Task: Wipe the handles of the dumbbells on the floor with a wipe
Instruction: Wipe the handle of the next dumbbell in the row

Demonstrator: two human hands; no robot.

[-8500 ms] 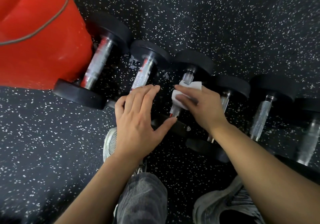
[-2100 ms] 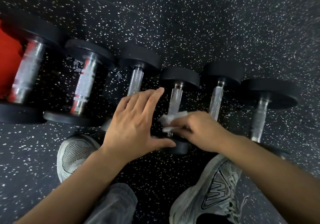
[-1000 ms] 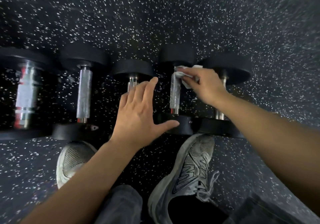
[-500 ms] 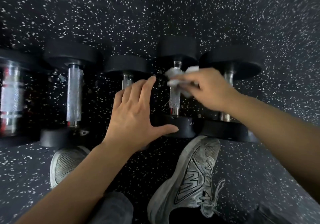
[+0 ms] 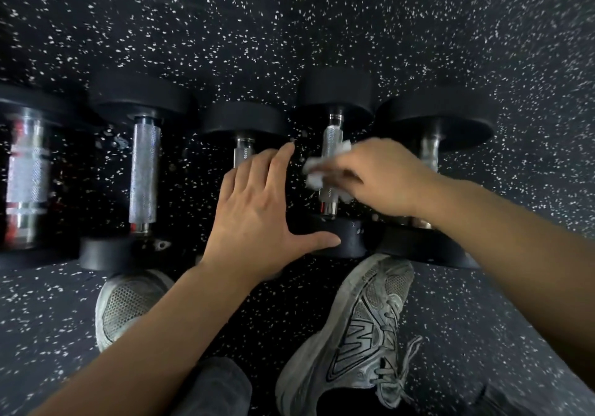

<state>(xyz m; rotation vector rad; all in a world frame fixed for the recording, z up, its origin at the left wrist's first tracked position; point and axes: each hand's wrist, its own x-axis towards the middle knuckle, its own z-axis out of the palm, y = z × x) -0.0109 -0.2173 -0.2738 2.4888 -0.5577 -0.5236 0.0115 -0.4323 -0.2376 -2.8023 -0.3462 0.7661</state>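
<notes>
dumbbells are laid side by side in a row on the black speckled floor, five of them in view, each with black round ends and a knurled metal handle running away from the camera. a white wipe is wrapped around the handle of the fourth dumbbell from the left and is gripped there by the right hand, whose fingers are curled closed over the crumpled cloth near the middle of the bar; bare metal is seen above and below the grip. the left hand is spread wide and flat, nothing held in it, over the third dumbbell, most of whose handle is hidden beneath the palm. its thumb is stretched out to the near black end of the fourth dumbbell; whether the end is pressed cannot be told. the second dumbbell lies uncovered just to the left, and the first dumbbell, thicker and with red marks on its bar, is cut off at the left edge. the fifth dumbbell is partly hidden behind the right wrist. two grey sneakers, the left shoe and the right shoe, are planted just in front of the near ends.
</notes>
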